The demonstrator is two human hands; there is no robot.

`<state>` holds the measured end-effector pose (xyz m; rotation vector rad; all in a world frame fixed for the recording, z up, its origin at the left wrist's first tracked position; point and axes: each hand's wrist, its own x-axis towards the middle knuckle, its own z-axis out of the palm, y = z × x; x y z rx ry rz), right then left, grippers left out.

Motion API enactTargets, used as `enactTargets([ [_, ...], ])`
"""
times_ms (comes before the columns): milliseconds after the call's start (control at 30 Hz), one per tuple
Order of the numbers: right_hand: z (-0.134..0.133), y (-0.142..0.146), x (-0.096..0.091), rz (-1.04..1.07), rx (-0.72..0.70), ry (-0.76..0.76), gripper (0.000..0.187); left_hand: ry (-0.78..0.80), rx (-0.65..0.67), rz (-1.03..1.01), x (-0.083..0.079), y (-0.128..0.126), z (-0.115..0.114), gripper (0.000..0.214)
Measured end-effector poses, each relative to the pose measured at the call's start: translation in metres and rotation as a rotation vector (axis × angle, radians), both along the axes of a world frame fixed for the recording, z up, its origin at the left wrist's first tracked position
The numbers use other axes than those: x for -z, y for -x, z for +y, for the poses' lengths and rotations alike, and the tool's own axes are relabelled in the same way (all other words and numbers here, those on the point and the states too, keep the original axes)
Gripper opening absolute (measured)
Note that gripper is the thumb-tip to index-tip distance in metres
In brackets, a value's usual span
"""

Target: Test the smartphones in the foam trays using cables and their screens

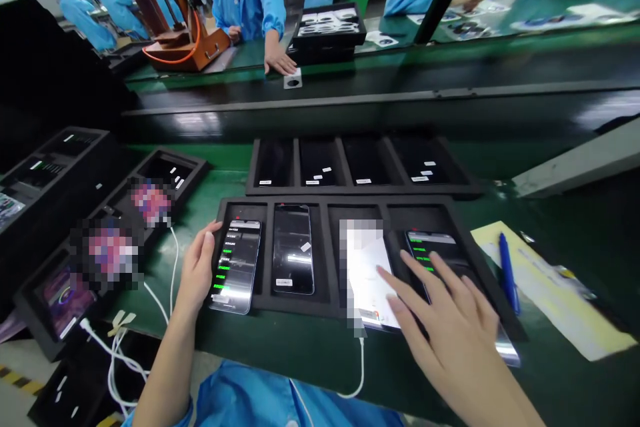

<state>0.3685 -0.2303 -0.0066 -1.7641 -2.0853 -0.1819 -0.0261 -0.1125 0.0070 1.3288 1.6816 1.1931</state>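
Observation:
My left hand (pixel 199 270) lies against the left edge of a black foam tray (pixel 295 305), fingers stretched out beside a smartphone (pixel 236 267) with a list of white and green text. My right hand (pixel 450 320) is spread open over the tray's right half. Its index fingertip is at the bright white screen of another smartphone (pixel 370 267), which has a white cable (pixel 362 367) at its bottom end. Partly under the right hand is a smartphone (pixel 435 243) with green text. A dark-screened smartphone (pixel 293 250) with small white labels sits in the second slot.
Behind stands a second foam tray (pixel 320 191) of dark phones. On the left are phones in a tray (pixel 185 170) and white cables (pixel 117 353). A blue pen (pixel 507 273) lies on yellowish paper (pixel 565 307) at right. Across the line, a co-worker's hand (pixel 277 59) touches a small white piece (pixel 293 79).

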Motion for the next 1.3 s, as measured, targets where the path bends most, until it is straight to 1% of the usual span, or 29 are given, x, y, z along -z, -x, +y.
enactTargets([
  [100,-0.004,-0.017,0.004,-0.004,0.095,-0.013,0.047,0.010,-0.012,0.003,0.000,0.000,-0.002,0.075],
  [167,-0.009,-0.022,0.003,0.005,0.083,0.007,0.047,0.012,-0.021,0.006,0.001,-0.001,-0.002,0.075],
  [233,-0.013,-0.015,0.000,0.025,0.050,0.015,0.043,0.009,-0.025,0.010,0.001,-0.001,-0.002,0.074],
  [333,-0.016,0.007,-0.009,0.060,-0.021,0.016,0.038,0.010,-0.026,0.016,0.003,0.000,-0.002,0.074],
  [433,-0.016,0.021,-0.017,0.117,-0.103,0.071,0.040,0.017,-0.020,0.019,0.004,0.001,-0.002,0.073],
  [500,-0.017,0.021,-0.020,0.169,-0.101,0.076,0.041,0.014,-0.017,0.025,0.004,0.001,-0.002,0.072],
  [633,-0.018,0.011,-0.021,0.255,-0.013,0.021,0.037,0.013,-0.019,0.030,0.003,0.000,-0.003,0.072],
  [700,-0.020,0.007,-0.022,0.273,0.000,0.003,0.035,0.015,-0.020,0.028,0.003,0.000,-0.003,0.072],
  [933,-0.025,0.010,-0.027,0.317,-0.112,-0.055,0.032,0.007,-0.022,0.047,0.006,0.001,0.000,0.069],
  [1000,-0.025,0.009,-0.027,0.324,-0.127,-0.080,0.030,0.007,-0.014,0.044,0.005,0.000,0.000,0.068],
  [1067,-0.026,0.006,-0.026,0.314,-0.142,-0.086,0.028,-0.059,-0.045,0.075,-0.002,-0.004,-0.006,0.062],
  [1167,-0.029,0.002,-0.025,0.336,-0.126,-0.074,0.028,-0.325,-0.145,0.164,-0.024,-0.018,-0.033,0.037],
  [1200,-0.029,0.000,-0.025,0.360,-0.097,-0.078,0.028,-0.386,-0.120,0.141,-0.033,-0.024,-0.045,0.028],
  [1233,-0.030,-0.001,-0.025,0.387,-0.052,-0.085,0.027,-0.395,-0.016,0.062,-0.042,-0.032,-0.057,0.025],
  [1267,-0.032,-0.003,-0.026,0.412,0.004,-0.095,0.026,-0.323,0.178,-0.032,-0.050,-0.040,-0.068,0.027],
  [1300,-0.033,-0.005,-0.027,0.433,0.066,-0.103,0.024,-0.163,0.406,-0.118,-0.055,-0.050,-0.077,0.029],
])
